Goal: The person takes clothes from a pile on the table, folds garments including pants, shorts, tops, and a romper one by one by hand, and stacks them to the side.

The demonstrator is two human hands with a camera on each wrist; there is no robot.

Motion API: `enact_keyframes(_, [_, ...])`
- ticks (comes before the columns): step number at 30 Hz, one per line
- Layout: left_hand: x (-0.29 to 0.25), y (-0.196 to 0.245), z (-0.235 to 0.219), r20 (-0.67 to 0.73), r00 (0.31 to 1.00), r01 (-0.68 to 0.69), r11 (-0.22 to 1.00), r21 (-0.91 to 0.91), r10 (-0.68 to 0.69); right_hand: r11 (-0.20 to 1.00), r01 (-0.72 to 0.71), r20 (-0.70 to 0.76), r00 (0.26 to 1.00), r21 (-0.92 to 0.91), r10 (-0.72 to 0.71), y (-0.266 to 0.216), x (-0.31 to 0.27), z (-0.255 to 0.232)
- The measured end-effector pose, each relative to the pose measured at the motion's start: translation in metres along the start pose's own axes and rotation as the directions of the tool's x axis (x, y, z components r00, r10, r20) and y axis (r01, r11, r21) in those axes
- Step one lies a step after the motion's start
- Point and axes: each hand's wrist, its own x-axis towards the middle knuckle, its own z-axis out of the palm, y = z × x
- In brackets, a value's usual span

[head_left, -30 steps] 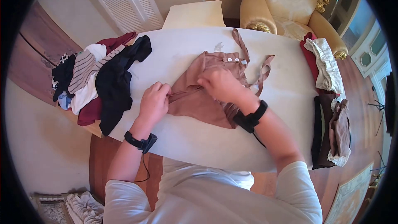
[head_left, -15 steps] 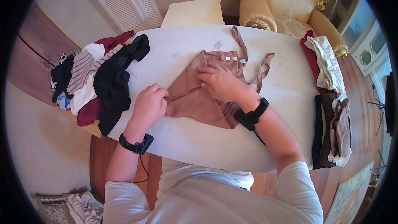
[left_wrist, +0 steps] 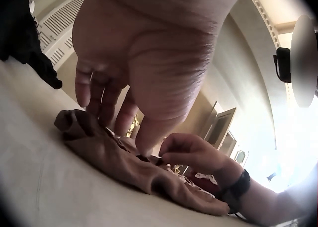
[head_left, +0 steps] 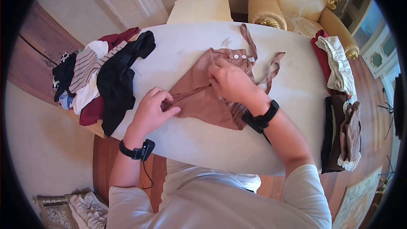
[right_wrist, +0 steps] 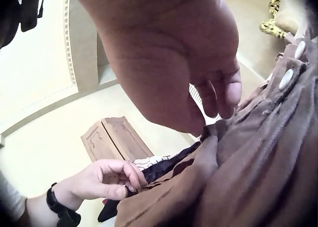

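Note:
A brown garment (head_left: 203, 106) with white buttons along its top edge and two long straps (head_left: 274, 70) lies spread on the white-covered table (head_left: 178, 144). My right hand (head_left: 231, 80) pinches a fold of its cloth near the middle, and the right wrist view shows the thumb and fingertips on that fold. At the garment's left end is my left hand (head_left: 150, 108), thumb spread away from the fingers. In the left wrist view the left fingers (left_wrist: 107, 100) reach down fairly straight to the cloth. A raised crease runs between the two hands.
A heap of clothes, with a black garment (head_left: 116, 80) and a striped one (head_left: 87, 70), covers the table's left end. Folded clothes, including a cream piece (head_left: 337, 65) and a brown lace-trimmed one (head_left: 351, 131), line the right edge. A gold armchair (head_left: 292, 4) stands beyond.
My left hand's thumb has spread away from its fingers, which earlier pinched the garment's left edge. The right hand has pinched the crease and lifted it slightly.

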Motion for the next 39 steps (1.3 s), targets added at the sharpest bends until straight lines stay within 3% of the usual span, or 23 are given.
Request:
enact_keyframes(1, [-0.002, 0.001, -0.001, 0.000, 1.000, 0.003, 1.000, 0.000, -0.003, 1.000, 0.001, 0.002, 1.000, 0.002, -0.001, -0.003, 0.000, -0.003])
enact_keyframes(3, [-0.007, 0.004, -0.005, 0.017, 0.999, -0.054, 0.986, 0.158, 0.052, 0.994, -0.109, 0.212, 0.971, -0.023, 0.112, -0.011, -0.004, -0.013])
enact_keyframes(4, [-0.010, 0.004, -0.002, 0.020, 0.999, -0.052, 0.986, 0.156, 0.049, 0.994, -0.112, 0.215, 0.970, -0.021, 0.114, -0.015, -0.006, -0.015])
enact_keyframes(6, [-0.016, 0.007, 0.008, 0.029, 0.982, -0.188, 0.965, 0.183, 0.186, 0.993, -0.010, 0.305, 0.951, -0.117, 0.045, -0.022, -0.009, -0.017])
enact_keyframes(9, [-0.019, 0.014, 0.023, 0.019, 0.967, -0.254, 0.955, 0.156, 0.254, 0.991, 0.113, 0.385, 0.920, -0.077, -0.074, -0.053, -0.013, -0.028])
enact_keyframes(12, [-0.014, 0.023, 0.028, -0.043, 0.940, -0.325, 0.925, 0.194, 0.339, 0.973, 0.200, 0.462, 0.878, -0.113, -0.127, -0.057, -0.030, -0.006])
enact_keyframes(15, [-0.007, 0.022, 0.030, 0.029, 0.926, -0.372, 0.892, 0.259, 0.377, 0.960, 0.205, 0.509, 0.857, -0.194, -0.080, -0.058, -0.032, 0.002])
enact_keyframes(19, [-0.003, 0.034, 0.034, 0.025, 0.910, -0.405, 0.872, 0.276, 0.415, 0.933, 0.226, 0.468, 0.881, -0.279, -0.073, -0.063, -0.030, -0.006])
enact_keyframes(21, [-0.002, 0.040, 0.039, -0.022, 0.922, -0.362, 0.883, 0.299, 0.386, 0.950, 0.236, 0.398, 0.906, -0.203, -0.140, -0.059, -0.030, -0.007])
enact_keyframes(28, [0.005, 0.048, 0.046, -0.022, 0.952, -0.272, 0.877, 0.395, 0.305, 0.947, 0.225, 0.362, 0.923, -0.229, -0.132, -0.059, -0.025, -0.018])
enact_keyframes(30, [0.008, 0.047, 0.048, -0.010, 0.959, -0.254, 0.879, 0.403, 0.282, 0.954, 0.218, 0.260, 0.952, -0.206, -0.161, -0.056, -0.023, -0.017])
enact_keyframes(33, [0.013, 0.035, 0.056, -0.013, 0.968, -0.220, 0.870, 0.442, 0.252, 0.948, 0.217, 0.244, 0.957, -0.230, -0.160, -0.056, -0.023, -0.025])
enact_keyframes(39, [0.013, 0.048, 0.040, -0.012, 0.979, -0.193, 0.941, 0.277, 0.204, 0.953, 0.223, 0.259, 0.951, -0.204, -0.167, -0.054, -0.022, -0.030])
